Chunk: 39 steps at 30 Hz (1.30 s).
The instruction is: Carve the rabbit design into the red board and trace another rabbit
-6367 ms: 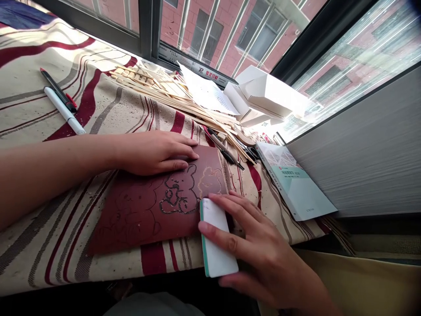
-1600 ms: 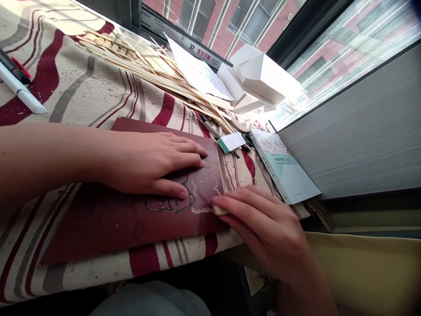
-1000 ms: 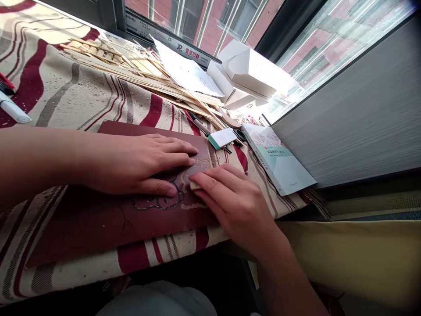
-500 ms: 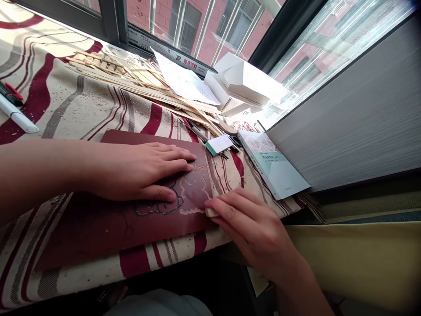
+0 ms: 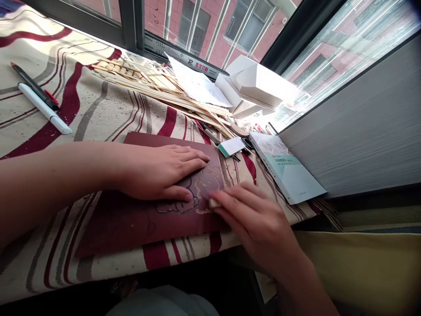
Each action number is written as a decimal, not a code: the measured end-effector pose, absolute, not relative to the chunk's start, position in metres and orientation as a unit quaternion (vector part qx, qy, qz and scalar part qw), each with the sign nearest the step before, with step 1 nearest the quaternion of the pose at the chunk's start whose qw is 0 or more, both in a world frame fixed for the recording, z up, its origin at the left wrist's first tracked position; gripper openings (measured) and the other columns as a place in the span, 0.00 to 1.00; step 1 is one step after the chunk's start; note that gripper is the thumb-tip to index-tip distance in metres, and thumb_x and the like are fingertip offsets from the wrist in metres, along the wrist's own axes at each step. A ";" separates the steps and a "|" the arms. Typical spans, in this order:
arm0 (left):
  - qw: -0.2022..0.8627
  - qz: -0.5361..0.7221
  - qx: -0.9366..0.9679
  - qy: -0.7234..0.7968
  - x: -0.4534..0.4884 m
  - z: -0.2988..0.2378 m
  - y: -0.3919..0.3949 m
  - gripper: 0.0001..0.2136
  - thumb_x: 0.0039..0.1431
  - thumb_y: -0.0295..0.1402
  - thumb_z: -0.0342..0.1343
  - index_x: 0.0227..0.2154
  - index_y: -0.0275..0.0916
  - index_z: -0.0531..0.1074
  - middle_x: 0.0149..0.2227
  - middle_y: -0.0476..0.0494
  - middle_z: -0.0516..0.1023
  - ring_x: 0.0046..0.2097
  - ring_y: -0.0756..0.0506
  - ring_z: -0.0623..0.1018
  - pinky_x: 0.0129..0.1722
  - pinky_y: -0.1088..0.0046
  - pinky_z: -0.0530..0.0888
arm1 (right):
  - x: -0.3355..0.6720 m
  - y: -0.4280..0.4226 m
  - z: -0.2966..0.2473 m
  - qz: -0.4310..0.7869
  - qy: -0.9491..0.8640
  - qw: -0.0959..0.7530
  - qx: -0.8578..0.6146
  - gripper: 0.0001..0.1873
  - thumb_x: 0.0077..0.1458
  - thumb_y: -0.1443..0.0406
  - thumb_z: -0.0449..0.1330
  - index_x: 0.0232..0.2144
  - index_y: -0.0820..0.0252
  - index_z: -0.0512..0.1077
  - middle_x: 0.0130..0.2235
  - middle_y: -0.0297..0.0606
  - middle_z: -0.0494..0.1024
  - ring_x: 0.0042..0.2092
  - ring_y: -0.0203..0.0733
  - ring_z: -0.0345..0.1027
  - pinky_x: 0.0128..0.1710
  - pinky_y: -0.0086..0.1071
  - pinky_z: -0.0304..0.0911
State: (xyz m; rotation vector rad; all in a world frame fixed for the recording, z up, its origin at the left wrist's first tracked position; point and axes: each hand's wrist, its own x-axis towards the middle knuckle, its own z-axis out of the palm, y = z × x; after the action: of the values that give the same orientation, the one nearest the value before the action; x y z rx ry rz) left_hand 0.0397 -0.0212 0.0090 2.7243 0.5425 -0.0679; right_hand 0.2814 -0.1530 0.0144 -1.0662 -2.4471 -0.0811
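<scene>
A dark red board [image 5: 131, 219] with carved bear outlines lies on the striped cloth [image 5: 98, 109]. My left hand [image 5: 161, 171] lies flat on the board, fingers stretched out, holding it down beside the carving. My right hand [image 5: 253, 219] presses a small pale piece [image 5: 214, 203] against the carved outline at the board's right end, fingers closed over it. Most of that piece is hidden under my fingers.
A white and green block [image 5: 231, 146] lies past the board beside dark-handled tools [image 5: 213, 138]. A teal book [image 5: 289, 171] sits at the right edge. Wooden sticks [image 5: 158, 87], papers and white boxes [image 5: 263, 85] crowd the window side. Two pens [image 5: 41, 101] lie far left.
My right hand set down the white and green block and took a small pale piece. It has been rubbing back and forth over the carving. My left hand has stayed flat on the board.
</scene>
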 end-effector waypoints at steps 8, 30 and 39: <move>0.169 -0.013 0.968 0.184 0.038 0.004 -0.021 0.40 0.77 0.56 0.51 0.79 0.31 0.57 0.82 0.30 0.56 0.82 0.33 0.56 0.81 0.56 0.51 | 0.273 -0.151 0.018 -0.062 -0.890 0.204 -0.404 0.14 0.71 0.78 0.60 0.53 0.78 0.83 0.42 0.48 0.86 0.42 0.49 0.71 0.44 0.39 0.71; 0.175 0.015 0.966 0.189 0.035 0.004 -0.021 0.40 0.76 0.55 0.55 0.77 0.27 0.61 0.80 0.24 0.59 0.81 0.31 0.59 0.80 0.58 0.55 | 0.279 -0.128 0.007 -0.121 -0.864 0.225 -0.433 0.15 0.74 0.74 0.57 0.53 0.76 0.82 0.45 0.53 0.85 0.47 0.53 0.70 0.49 0.43 0.75; 0.182 0.004 0.964 0.192 0.036 0.007 -0.021 0.40 0.76 0.53 0.57 0.77 0.25 0.62 0.81 0.22 0.58 0.81 0.30 0.58 0.81 0.55 0.55 | 0.265 -0.124 0.011 -0.126 -0.870 0.194 -0.436 0.13 0.75 0.72 0.58 0.50 0.73 0.83 0.43 0.50 0.85 0.44 0.53 0.70 0.47 0.44 0.71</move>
State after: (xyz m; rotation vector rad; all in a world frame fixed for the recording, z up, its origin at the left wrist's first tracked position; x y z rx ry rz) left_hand 0.0364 -0.0209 0.0069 2.7228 0.5406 0.0118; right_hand 0.2653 -0.1239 0.0111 -1.2225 -2.4388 -0.3538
